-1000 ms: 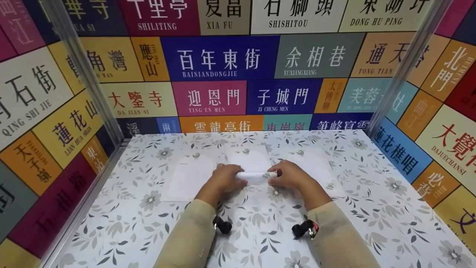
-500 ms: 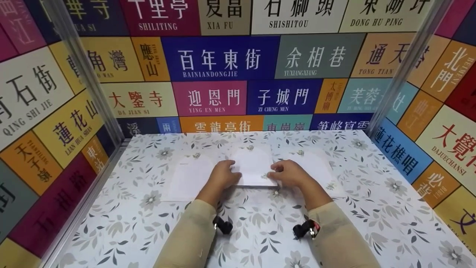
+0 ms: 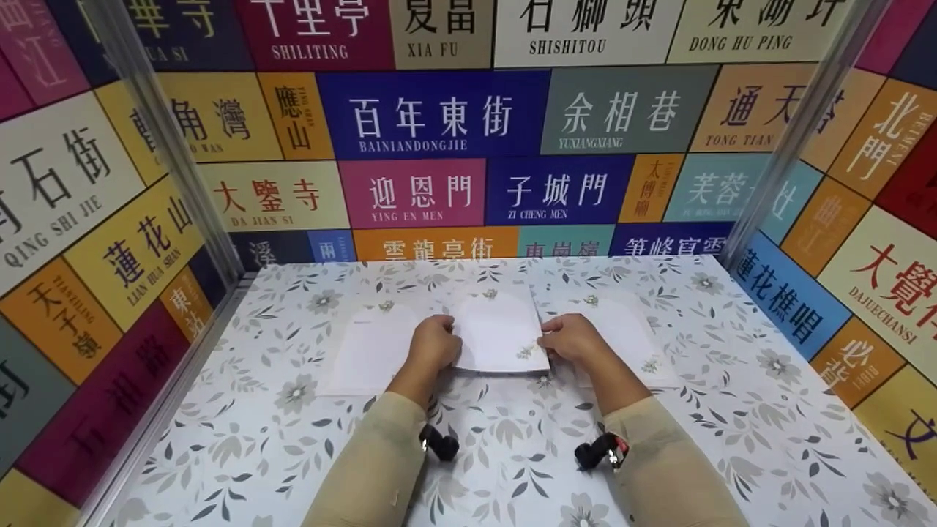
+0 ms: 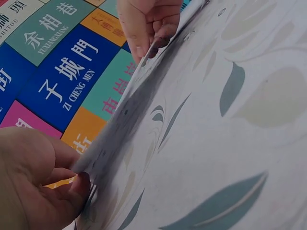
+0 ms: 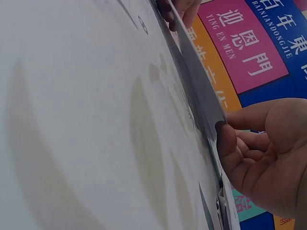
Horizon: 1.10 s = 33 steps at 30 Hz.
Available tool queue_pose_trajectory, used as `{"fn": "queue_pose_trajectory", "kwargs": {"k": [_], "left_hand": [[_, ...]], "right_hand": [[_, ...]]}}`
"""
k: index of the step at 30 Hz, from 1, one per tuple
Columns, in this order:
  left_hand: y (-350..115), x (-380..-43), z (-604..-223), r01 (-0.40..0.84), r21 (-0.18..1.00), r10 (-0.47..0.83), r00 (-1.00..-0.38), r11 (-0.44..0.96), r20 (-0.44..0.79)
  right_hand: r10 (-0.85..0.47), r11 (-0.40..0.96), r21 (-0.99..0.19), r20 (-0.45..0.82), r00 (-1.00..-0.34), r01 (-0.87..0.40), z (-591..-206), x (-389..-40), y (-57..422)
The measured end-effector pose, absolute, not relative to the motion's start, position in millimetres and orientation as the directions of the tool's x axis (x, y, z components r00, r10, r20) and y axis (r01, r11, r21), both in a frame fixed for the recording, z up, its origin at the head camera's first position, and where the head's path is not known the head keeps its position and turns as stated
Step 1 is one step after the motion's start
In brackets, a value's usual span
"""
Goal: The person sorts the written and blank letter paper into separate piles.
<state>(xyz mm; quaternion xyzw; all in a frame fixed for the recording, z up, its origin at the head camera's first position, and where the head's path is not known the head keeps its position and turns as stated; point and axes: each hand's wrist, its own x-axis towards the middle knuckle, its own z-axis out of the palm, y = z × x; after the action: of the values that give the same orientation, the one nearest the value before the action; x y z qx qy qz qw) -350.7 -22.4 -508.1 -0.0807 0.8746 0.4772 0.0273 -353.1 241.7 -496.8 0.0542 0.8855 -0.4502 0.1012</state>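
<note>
Between my hands is a white sheet of paper (image 3: 498,329) with small printed flowers at its top and lower right. My left hand (image 3: 434,345) pinches its left edge; in the left wrist view thumb and fingers of that left hand (image 4: 41,179) meet at the edge. On the opposite side my right hand (image 3: 575,339) pinches the right edge between thumb and forefinger, as the right hand (image 5: 268,148) shows in the right wrist view. Both wrist views show the sheet's near edge tilted up off the cloth, with shadow beneath it.
A similar white sheet (image 3: 373,348) lies to the left, partly behind my left hand, and another sheet (image 3: 618,322) to the right. The floral tablecloth (image 3: 483,454) spreads under everything. Walls with colourful name signs (image 3: 432,113) enclose the table at the back and sides.
A second ago the paper's near part was rolled or folded up between my fingers. It has come down flat, and my hands now pinch its two side edges.
</note>
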Motion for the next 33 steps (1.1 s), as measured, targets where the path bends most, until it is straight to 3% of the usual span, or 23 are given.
{"fn": "queue_pose_trajectory", "kwargs": {"k": [11,20,33], "left_hand": [[-15.3,-347.4,-507.4,-0.154,0.822,-0.116,-0.987,0.549,-0.108],[-4.8,-348.8,-509.5,-0.16,0.856,-0.091,-0.987,0.493,-0.132],[33.0,-347.3,-513.3,-0.111,0.919,-0.032,-0.994,0.378,-0.107]], "right_hand": [[-0.004,0.584,-0.797,-0.192,-0.981,0.154,-498.4,-352.2,244.3],[0.009,0.595,-0.799,-0.103,-0.995,0.088,-493.8,-353.0,263.0],[0.049,0.59,-0.8,-0.099,-0.994,0.109,-484.5,-347.3,309.2]]}}
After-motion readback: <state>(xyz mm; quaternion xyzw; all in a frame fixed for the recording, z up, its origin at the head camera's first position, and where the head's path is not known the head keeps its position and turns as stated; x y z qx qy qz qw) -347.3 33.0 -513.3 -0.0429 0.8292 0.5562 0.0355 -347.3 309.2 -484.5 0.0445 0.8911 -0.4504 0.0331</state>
